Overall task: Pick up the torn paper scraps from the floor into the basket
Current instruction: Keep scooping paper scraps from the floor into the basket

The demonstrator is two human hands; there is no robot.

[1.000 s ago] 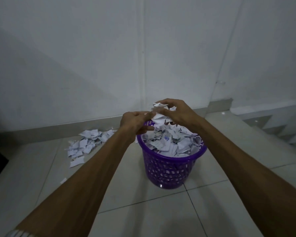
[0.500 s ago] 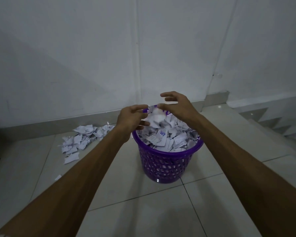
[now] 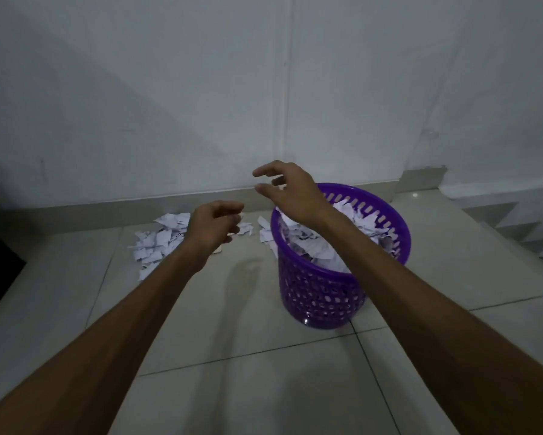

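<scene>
The scraps are heaped on the floor left of the basket, which is nearly full. Both hands, left and right, are held empty, fingers loosely curled. Light, limp paper is best gathered from the pile's edges by 2 cupped hands.

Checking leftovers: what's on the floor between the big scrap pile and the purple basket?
Head view: a few loose torn paper scraps lie between the scrap pile and the purple basket; some sit against the basket's left side. The left hand covers part of the stretch.
</scene>
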